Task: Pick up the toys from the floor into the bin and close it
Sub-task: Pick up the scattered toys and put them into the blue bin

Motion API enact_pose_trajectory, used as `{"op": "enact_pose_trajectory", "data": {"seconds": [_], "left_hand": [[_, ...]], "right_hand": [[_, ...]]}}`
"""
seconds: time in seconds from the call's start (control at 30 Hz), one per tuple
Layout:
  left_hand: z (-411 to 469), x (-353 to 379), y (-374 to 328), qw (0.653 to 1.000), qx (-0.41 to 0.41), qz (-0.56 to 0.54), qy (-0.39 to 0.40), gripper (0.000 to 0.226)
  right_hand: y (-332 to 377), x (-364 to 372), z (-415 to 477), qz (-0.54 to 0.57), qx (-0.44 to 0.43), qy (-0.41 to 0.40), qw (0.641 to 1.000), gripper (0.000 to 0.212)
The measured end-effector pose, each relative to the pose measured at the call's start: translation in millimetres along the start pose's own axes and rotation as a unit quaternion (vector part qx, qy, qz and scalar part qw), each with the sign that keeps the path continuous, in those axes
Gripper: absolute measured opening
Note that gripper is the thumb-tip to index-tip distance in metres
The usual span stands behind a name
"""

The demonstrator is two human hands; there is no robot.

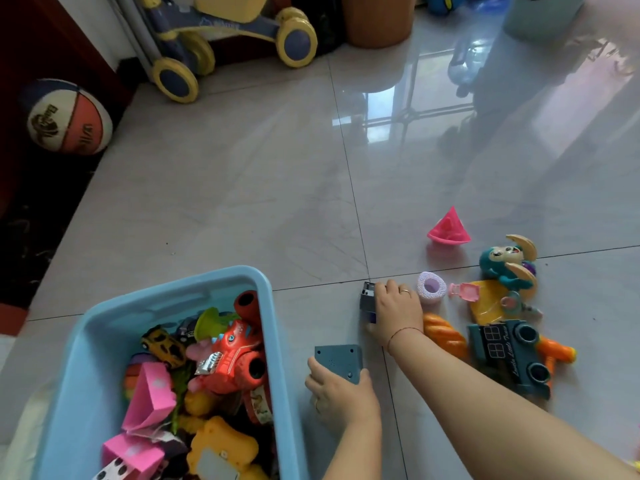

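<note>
A light blue bin (265, 296) stands at the lower left, filled with several toys, a red dinosaur truck (232, 355) on top. Just right of the bin, my left hand (341, 394) grips a grey-blue box-shaped toy (337, 360). Further out, my right hand (394, 311) closes on a small grey toy block (367, 299) on the floor. Loose toys lie to its right: a purple ring (431, 287), toy bread (445, 336), a dark blue toy train (509, 355), a teal monkey (509, 261), a pink cone-shaped toy (448, 228). No lid is visible.
Glossy tiled floor (242, 188) spreads ahead. A basketball (69, 116) rests at the far left by a dark wall, a blue-yellow ride-on toy (221, 46) at the back, an orange-brown container (377, 19) beside it.
</note>
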State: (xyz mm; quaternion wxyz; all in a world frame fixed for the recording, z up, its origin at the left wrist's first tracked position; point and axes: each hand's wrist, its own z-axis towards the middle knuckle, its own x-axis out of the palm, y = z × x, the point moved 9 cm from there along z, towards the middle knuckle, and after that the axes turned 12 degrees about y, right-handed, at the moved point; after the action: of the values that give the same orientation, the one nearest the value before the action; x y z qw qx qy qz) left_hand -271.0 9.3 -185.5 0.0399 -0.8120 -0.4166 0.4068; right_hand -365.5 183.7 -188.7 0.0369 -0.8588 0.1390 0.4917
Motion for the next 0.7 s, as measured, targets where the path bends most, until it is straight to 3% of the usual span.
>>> {"op": "enact_pose_trajectory", "data": {"seconds": [0.17, 0.7], "left_hand": [[3, 0, 2, 1.0, 0.007, 0.0, -0.017, 0.092], [-19, 0, 3, 0.994, -0.015, -0.095, 0.044, 0.093]], "right_hand": [[5, 0, 6, 0.025, -0.018, 0.004, 0.999, 0.042], [-26, 35, -54, 0.08, 0.073, 0.038, 0.993, 0.046]]}}
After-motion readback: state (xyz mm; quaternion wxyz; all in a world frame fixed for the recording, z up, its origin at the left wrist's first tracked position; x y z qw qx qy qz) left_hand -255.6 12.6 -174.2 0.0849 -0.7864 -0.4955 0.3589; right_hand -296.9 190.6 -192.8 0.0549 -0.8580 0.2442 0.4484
